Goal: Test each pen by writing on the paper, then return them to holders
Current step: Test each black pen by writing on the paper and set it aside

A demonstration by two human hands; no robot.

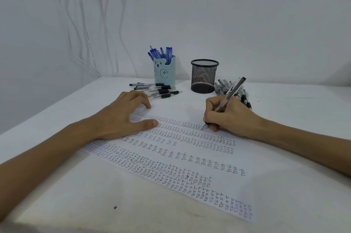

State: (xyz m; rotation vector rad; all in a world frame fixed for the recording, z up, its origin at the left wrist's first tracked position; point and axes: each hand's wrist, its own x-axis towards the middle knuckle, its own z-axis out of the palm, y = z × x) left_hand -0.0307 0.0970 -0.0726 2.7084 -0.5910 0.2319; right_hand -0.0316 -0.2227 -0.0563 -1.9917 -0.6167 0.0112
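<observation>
A white sheet of paper (pixel 190 158) covered with rows of the word "test" lies across the table. My right hand (pixel 226 117) grips a black pen (pixel 230 93) in a writing hold, its tip touching the paper at the end of an upper row. My left hand (pixel 123 119) rests flat on the paper's left part, fingers spread. A light blue bear holder (pixel 164 72) holds several blue pens. A black mesh holder (pixel 204 76) stands to its right and looks empty.
Several black pens (pixel 159 89) lie loose in front of the blue holder. Another pile of black pens (pixel 232 90) lies right of the mesh holder, behind my right hand. White cables (pixel 106 24) hang down the wall at the back left.
</observation>
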